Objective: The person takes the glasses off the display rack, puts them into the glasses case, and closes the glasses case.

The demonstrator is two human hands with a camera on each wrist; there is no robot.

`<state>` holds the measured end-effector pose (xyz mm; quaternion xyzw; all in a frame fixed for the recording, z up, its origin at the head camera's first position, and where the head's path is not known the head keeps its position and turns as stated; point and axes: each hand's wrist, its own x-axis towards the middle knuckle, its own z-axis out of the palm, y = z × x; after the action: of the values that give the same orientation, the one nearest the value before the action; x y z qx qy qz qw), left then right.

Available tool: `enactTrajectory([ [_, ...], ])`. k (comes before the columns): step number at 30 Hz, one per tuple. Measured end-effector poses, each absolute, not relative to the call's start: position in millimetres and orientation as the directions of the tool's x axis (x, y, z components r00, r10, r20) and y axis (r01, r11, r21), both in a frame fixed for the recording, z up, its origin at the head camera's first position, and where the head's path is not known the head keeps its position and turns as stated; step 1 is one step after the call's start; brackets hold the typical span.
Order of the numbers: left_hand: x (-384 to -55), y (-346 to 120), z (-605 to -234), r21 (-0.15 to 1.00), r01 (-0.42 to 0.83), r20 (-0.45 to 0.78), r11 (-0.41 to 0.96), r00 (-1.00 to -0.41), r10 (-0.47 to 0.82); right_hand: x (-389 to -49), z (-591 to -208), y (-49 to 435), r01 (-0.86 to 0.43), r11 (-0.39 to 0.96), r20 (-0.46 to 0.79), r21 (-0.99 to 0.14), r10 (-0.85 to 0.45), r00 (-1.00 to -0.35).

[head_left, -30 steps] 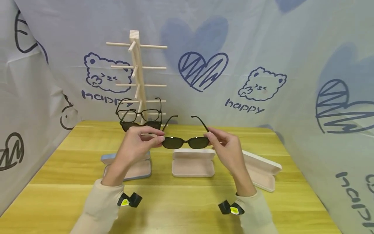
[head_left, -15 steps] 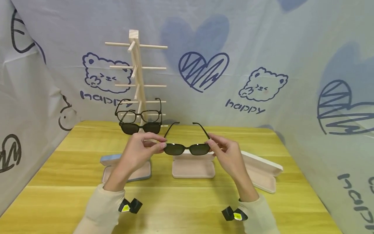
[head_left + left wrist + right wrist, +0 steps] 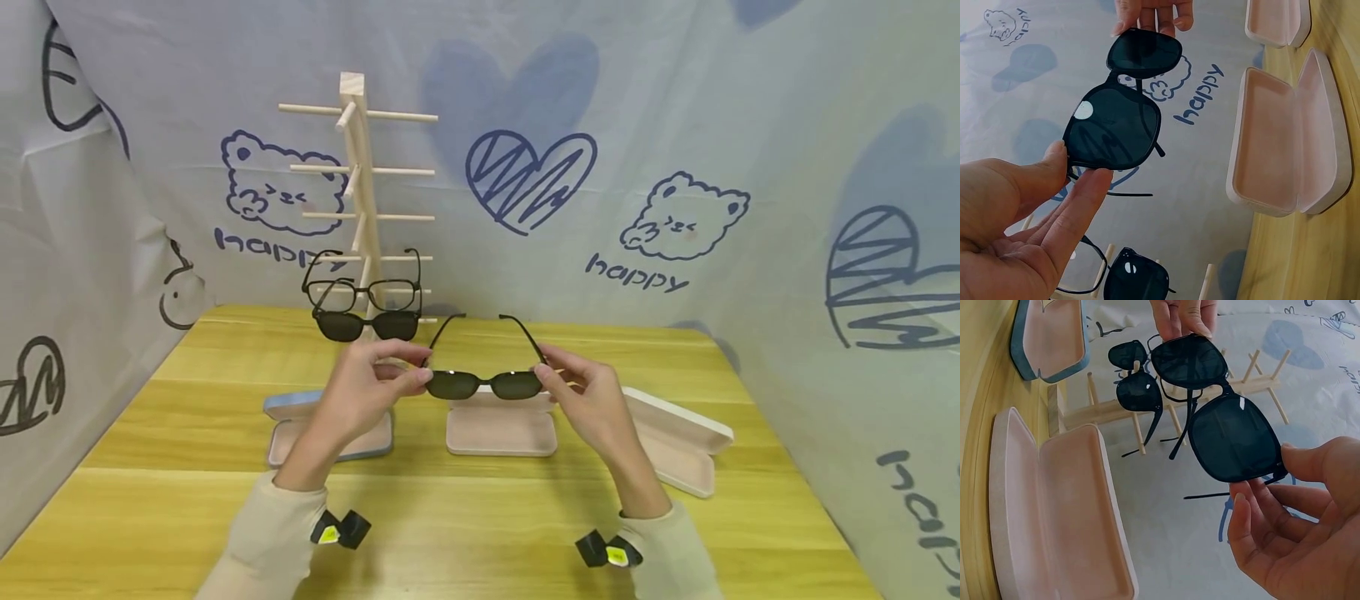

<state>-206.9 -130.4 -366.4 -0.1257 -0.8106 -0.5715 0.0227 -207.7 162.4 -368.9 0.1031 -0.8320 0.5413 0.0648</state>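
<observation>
A pair of black sunglasses (image 3: 516, 385) with dark lenses is held up level between both hands, its temples unfolded and pointing away. My left hand (image 3: 375, 379) pinches the frame at its left hinge corner, thumb in front and fingers behind. At the opposite corner my right hand (image 3: 588, 387) pinches the frame the same way. Close beneath the sunglasses, an open white glasses case (image 3: 501, 433) with pink lining lies on the table. In the right wrist view the lens (image 3: 1235, 437) nearest the right fingers shows large, with the case (image 3: 1079, 506) below.
A wooden eyewear stand (image 3: 362, 167) with pegs rises at the back left. Clear-lensed glasses (image 3: 360, 293) and dark sunglasses (image 3: 367, 325) hang on its lower pegs. An open blue case (image 3: 367, 442) lies left, partly behind the left forearm; another white case (image 3: 686, 442) lies right.
Over the last second both hands have lowered the sunglasses slightly toward the middle case. The lower sunglasses on the stand now show fully above the left hand. The grip is the same.
</observation>
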Motion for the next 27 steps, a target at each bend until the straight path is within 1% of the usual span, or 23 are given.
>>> enactTrajectory([
  [16,-209.4,-125.2,-369.1,0.920,0.232,0.181,0.315,-0.966,0.184,-206.0,-369.6,166.7,-0.283,0.397,0.262,-0.873,-0.107,-0.959],
  [27,-206.5,-122.2,-371.7,0.912,0.242,0.188,0.332,-0.964,0.186,-203.4,-373.6,167.3,-0.282,0.406,0.267,-0.869,-0.093,-0.959],
])
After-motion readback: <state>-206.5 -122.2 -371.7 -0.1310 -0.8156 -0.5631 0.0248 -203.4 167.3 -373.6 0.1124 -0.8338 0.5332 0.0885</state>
